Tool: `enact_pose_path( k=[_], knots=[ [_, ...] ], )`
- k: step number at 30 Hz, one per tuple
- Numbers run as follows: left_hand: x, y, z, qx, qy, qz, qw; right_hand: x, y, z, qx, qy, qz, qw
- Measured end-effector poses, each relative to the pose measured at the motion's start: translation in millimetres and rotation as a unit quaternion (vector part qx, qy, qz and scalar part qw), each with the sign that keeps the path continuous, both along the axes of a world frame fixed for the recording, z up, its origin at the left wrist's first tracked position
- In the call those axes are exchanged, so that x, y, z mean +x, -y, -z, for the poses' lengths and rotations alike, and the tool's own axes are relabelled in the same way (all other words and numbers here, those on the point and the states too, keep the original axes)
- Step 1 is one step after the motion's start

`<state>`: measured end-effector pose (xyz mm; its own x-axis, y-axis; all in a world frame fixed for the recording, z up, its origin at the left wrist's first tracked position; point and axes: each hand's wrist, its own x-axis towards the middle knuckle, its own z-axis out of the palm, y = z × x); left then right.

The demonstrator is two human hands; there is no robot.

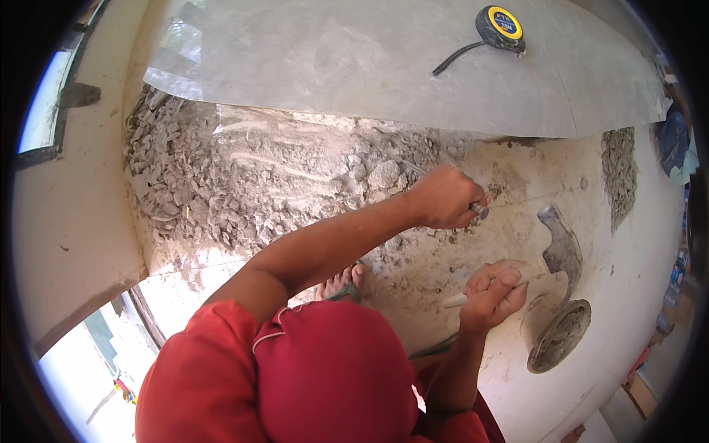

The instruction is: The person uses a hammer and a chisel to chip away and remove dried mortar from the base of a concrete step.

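My left hand [450, 196] is closed around a metal chisel [411, 165]. The chisel's round struck end sticks out by the thumb, and its other end points to the upper left, at chunks of broken mortar [384, 174]. In my right hand [494, 293] is the pale handle of a claw hammer [560, 246]. The hammer's head is to the right of both hands, apart from the chisel, with its claw towards a round, dirty-rimmed container [559, 338].
A grey sheet-like surface [354, 61] spans the top, with a black and yellow tape measure [501, 29] on it. Loose rubble [188, 183] covers the floor at left. A chipped patch [619, 174] is at right. My sandalled foot [343, 282] stands below my left forearm.
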<state>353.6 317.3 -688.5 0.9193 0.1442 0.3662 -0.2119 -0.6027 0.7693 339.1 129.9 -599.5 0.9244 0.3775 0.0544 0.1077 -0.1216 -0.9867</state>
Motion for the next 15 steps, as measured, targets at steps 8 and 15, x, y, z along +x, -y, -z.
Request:
enact_pose_path(
  k=[8, 15],
  knots=[
    [6.1, -15.7, -25.6, 0.026, 0.159, -0.033, 0.986, -6.5, 5.1, 9.0, 0.031, -0.044, 0.017, 0.998],
    [24.2, -21.7, -21.0, 0.039, 0.179, -0.116, 0.976, -14.3, 6.4, 16.1, 0.024, 0.059, -0.017, 0.998]
  ],
)
